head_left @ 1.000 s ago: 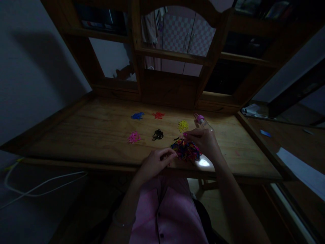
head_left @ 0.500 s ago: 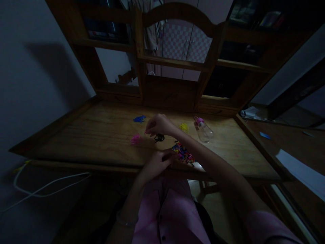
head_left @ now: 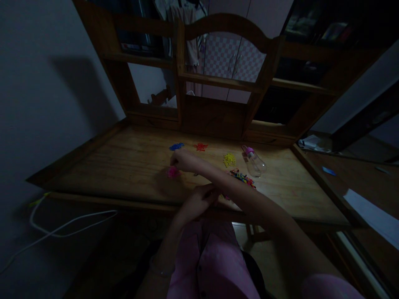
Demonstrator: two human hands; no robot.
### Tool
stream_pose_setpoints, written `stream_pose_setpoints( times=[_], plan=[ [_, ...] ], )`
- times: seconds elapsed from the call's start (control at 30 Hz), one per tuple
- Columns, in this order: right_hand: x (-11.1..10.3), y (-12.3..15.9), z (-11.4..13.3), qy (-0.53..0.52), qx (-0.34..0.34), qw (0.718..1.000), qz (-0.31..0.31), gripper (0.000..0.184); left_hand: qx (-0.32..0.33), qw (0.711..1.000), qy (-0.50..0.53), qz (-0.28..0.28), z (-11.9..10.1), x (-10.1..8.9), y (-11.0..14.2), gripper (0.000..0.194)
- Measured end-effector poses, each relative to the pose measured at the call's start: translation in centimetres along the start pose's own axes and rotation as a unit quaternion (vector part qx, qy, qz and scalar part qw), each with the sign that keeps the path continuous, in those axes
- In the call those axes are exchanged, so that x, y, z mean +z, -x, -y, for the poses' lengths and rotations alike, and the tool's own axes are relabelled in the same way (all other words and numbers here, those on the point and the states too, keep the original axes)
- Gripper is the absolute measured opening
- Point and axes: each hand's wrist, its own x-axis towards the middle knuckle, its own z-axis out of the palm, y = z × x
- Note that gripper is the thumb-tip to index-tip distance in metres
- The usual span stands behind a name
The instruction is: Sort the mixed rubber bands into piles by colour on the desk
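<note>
My right hand reaches across to the left, its fingers curled down at the pile of small pink band-like pieces. Whatever sits between those fingertips is too small to make out. Close to the table's front edge, my left hand has thumb and fingers bent together beside the mixed heap of multicoloured pieces. My right forearm crosses over part of that heap and hides most of the black pile. Blue pieces, red pieces and yellow pieces lie in separate small piles farther back.
A clear bottle with a pink cap lies on the right of the wooden table. Wooden shelving rises along the back edge. A white cable hangs at the left; a white sheet lies far right.
My right hand has moved left and down from beside the black pile to the pink pile, uncovering the red pieces. My left hand stays by the mixed heap. The view has shifted slightly.
</note>
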Motion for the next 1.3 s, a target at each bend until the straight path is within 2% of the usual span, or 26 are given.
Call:
stream_pose_setpoints(
  times=[0.17,0.3,0.43,0.5,0.57,0.63,0.73,0.87,1.0,1.13,1.3],
  plan=[
    [-0.5,0.6,-0.7,-0.020,0.017,0.999,-0.037,0.022,-0.013,1.000,-0.007,0.006,-0.2,0.0,0.0,0.027],
    [-2.3,2.3,-1.7,-0.099,0.043,0.991,-0.082,0.026,-0.024,1.000,-0.015,0.014,-0.4,-0.1,0.0,0.028],
    [-5.3,6.8,-3.1,-0.114,0.044,0.974,-0.190,0.026,-0.021,0.999,-0.043,0.001,-0.2,0.0,-0.1,0.026],
    [-6.4,10.1,-4.0,-0.086,0.051,0.963,-0.250,0.025,-0.015,0.997,-0.066,-0.027,0.0,0.2,-0.2,0.023],
    [-6.7,13.7,-5.0,-0.102,0.066,0.950,-0.287,0.026,-0.005,0.995,-0.086,-0.049,0.0,0.4,-0.2,0.020],
    [-6.0,17.4,-6.1,-0.146,0.086,0.926,-0.338,0.025,0.000,0.994,-0.099,-0.055,-0.1,0.5,-0.2,0.021],
    [-3.6,22.2,-7.4,-0.214,0.141,0.883,-0.394,0.025,-0.004,0.993,-0.104,-0.056,-0.4,0.7,-0.3,0.021],
    [-0.2,26.0,-8.1,-0.231,0.230,0.833,-0.447,0.026,-0.022,0.992,-0.109,-0.055,-0.4,1.0,-0.6,0.017],
    [1.2,26.7,-7.7,-0.200,0.287,0.803,-0.482,0.026,-0.045,0.988,-0.134,-0.057,0.0,1.3,-1.0,0.021],
    [1.6,26.3,-7.5,-0.173,0.289,0.805,-0.487,0.024,-0.060,0.984,-0.154,-0.059,0.2,1.5,-1.2,0.029],
    [2.3,26.6,-7.7,-0.137,0.326,0.797,-0.490,0.023,-0.066,0.984,-0.159,-0.036,0.1,1.8,-1.2,0.026]
  ],
)
